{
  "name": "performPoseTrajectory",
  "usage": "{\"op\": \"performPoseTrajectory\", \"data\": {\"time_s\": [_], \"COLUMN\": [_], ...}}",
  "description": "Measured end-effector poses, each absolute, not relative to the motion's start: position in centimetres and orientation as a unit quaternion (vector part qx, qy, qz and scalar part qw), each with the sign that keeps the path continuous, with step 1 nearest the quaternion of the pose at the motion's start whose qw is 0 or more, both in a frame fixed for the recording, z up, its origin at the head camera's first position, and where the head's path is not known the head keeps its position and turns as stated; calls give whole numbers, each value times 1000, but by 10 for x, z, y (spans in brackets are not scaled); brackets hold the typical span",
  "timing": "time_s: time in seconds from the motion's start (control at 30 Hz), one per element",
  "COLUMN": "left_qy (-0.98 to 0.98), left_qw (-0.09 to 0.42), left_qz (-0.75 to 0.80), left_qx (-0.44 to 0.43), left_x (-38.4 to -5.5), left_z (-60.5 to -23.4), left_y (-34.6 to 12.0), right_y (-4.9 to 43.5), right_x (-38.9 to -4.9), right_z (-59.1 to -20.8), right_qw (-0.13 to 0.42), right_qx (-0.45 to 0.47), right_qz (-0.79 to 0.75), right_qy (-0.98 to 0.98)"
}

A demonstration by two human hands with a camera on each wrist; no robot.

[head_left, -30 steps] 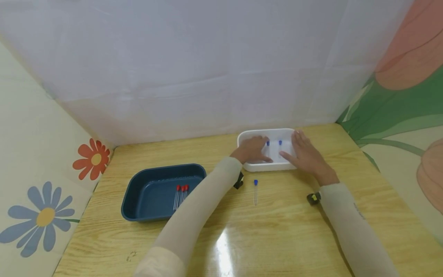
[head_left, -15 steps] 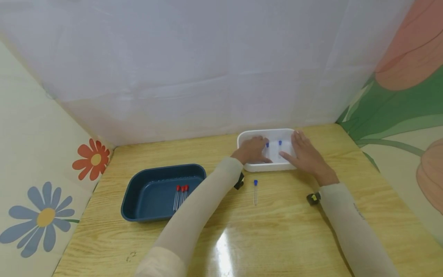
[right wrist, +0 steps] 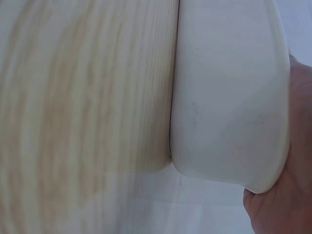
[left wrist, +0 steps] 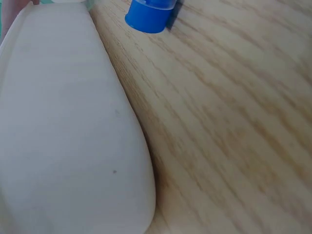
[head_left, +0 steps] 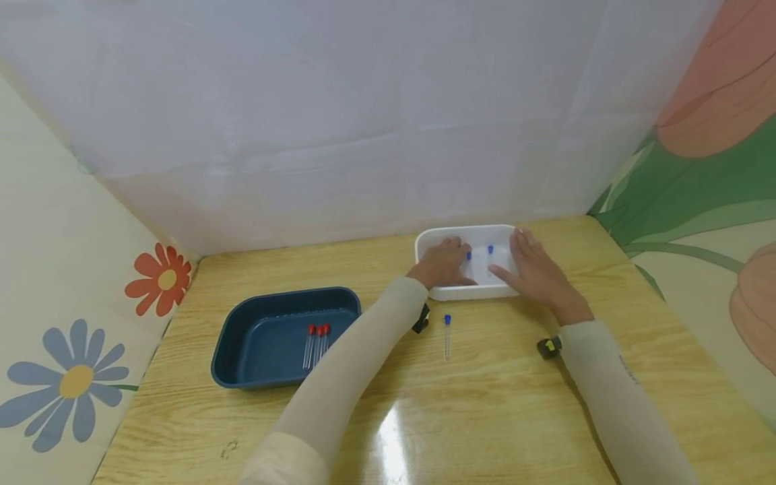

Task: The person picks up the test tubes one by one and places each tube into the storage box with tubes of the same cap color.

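Observation:
In the head view my left hand (head_left: 447, 263) reaches into the left part of a white tray (head_left: 467, 294), fingers and thumb spread apart. Its fingertips are right at the blue cap of one clear tube (head_left: 469, 256), whose body is mostly hidden. Another blue-capped tube (head_left: 490, 250) lies farther right in the tray. My right hand (head_left: 538, 273) rests on the tray's right end with straight fingers, its thumb over the inside. The right wrist view shows that hand (right wrist: 287, 195) against the tray's rim. A third blue-capped tube (head_left: 447, 330) lies on the table in front.
A dark blue tray (head_left: 257, 384) stands to the left, holding several red-capped tubes (head_left: 316, 343), partly covered by my left sleeve (head_left: 345, 377). Behind the wooden table (head_left: 485, 417) hangs a white cloth (head_left: 315, 135). The left wrist view shows a blue cap (left wrist: 148, 17) beside the white tray.
The blue cap by my left fingertips has shifted slightly toward the tray's front. My left hand has moved very little; my right hand stays at the tray's right end.

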State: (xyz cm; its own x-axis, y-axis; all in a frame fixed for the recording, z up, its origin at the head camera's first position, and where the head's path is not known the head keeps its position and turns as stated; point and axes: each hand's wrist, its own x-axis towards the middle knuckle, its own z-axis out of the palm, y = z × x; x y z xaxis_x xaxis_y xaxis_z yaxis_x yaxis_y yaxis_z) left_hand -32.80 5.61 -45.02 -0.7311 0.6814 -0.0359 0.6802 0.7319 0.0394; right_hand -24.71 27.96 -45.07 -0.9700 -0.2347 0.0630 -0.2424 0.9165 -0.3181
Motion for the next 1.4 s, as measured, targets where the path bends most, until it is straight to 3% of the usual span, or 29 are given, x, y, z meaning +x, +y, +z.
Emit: {"op": "performPoseTrajectory", "data": {"time_s": [0.57, 1.4], "left_qy": [934, 928], "left_qw": [54, 38], "left_qz": [31, 56], "left_qx": [352, 365], "left_x": [-327, -321], "left_z": [-447, -431], "left_y": [51, 41], "right_y": [279, 284], "right_x": [-250, -251], "right_z": [-453, -456], "right_qw": [16, 10], "right_qx": [119, 116], "right_qz": [167, 167], "right_qy": [-979, -979]}}
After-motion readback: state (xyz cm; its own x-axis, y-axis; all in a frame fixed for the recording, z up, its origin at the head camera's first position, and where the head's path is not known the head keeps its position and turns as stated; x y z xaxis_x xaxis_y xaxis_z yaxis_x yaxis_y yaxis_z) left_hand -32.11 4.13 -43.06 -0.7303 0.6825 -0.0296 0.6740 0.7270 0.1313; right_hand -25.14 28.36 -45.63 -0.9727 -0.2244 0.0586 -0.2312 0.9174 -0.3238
